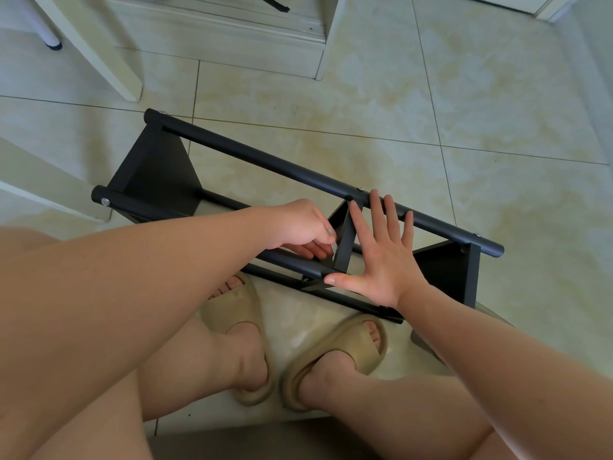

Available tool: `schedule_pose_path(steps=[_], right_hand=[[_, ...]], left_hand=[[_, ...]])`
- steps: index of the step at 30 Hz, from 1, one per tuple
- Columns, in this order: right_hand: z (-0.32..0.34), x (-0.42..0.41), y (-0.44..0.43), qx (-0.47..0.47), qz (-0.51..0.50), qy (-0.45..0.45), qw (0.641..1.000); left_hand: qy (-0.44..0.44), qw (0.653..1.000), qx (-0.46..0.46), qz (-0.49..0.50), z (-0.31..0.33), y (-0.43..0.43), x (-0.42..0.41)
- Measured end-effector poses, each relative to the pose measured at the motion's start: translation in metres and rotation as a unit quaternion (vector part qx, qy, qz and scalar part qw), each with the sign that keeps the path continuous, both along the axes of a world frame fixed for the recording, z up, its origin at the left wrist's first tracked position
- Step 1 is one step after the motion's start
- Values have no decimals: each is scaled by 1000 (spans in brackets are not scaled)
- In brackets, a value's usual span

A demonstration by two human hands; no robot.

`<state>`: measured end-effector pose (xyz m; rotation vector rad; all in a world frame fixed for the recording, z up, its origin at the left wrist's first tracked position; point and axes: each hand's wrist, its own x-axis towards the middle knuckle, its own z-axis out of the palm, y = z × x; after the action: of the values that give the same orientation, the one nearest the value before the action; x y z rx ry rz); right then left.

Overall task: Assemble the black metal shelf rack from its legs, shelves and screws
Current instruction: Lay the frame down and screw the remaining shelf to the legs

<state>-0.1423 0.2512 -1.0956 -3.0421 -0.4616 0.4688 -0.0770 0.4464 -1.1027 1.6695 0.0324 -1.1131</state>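
Surface: we record a floor of pale glossy tiles with cream marbling and thin dark grout lines; no counter is in view.
Room, far left: a slim white chair leg with a dark foot, and beside it a broad white furniture leg slanting down to the tiles.
Room, top centre: a white cabinet base standing on the floor.
Task item: we find the black rack lying on its side on the floor, just ahead of the person's feet, running from upper left to lower right.
Left end: left shelf, a dark panel set between the upper leg and the lower leg; a silver screw sits in the lower leg's end cap.
Left hand: fingers curled against the left face of the middle shelf; we cannot tell whether they pinch anything.
Right hand: flat, fingers spread and straight, laid over the right side of the middle shelf, fingertips across the upper leg, thumb tip at the lower leg.
Right end: right shelf, partly behind the right forearm.
In the way: both forearms cross the lower leg and hide much of it.
Near edge: beige sandals on both feet, just beside the rack.
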Motion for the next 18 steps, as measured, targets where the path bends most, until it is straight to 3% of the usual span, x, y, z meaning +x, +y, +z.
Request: schedule_pose_path(steps=[10,18], right_hand=[[-1,0,0,-2,-1,0,1000],[-1,0,0,-3,1,-2,1000]], left_hand=[[-8,1000,9,11,0,-4,-1],[105,993,8,62,3,-6,0]])
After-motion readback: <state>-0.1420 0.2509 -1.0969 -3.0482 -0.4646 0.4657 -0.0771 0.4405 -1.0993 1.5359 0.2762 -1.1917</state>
